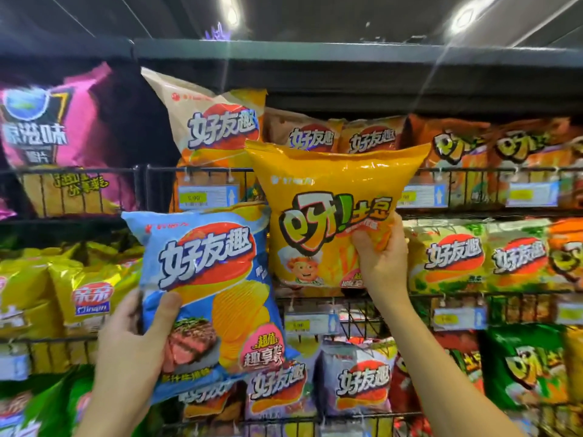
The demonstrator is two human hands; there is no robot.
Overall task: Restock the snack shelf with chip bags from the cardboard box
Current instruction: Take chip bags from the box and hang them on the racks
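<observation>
Wire snack shelves [315, 171] fill the wall beyond both raised arms. The orange chip bag [331, 209], puffy, light and crushable, sits above the right hand [383, 266], which pinches its lower corner. The left hand [132, 339] clasps the blue chip bag [205, 288] by its lower edge, thumb across the front.

Bright white ceiling lamps [467, 14] burn out overhead, smeared into streaks, and the dark ceiling around them stays murky. Glare slides across the glossy orange chip bag [334, 212] just above the right hand's fingers [367, 244], with a lighter sheen on the crinkled blue chip bag [208, 294] above the left thumb [164, 313]. Both bags read sharp; the packets well out from the fingers blur and bow with wide-angle stretch. Deep shadow sits under the black top shelf [347, 61].
</observation>
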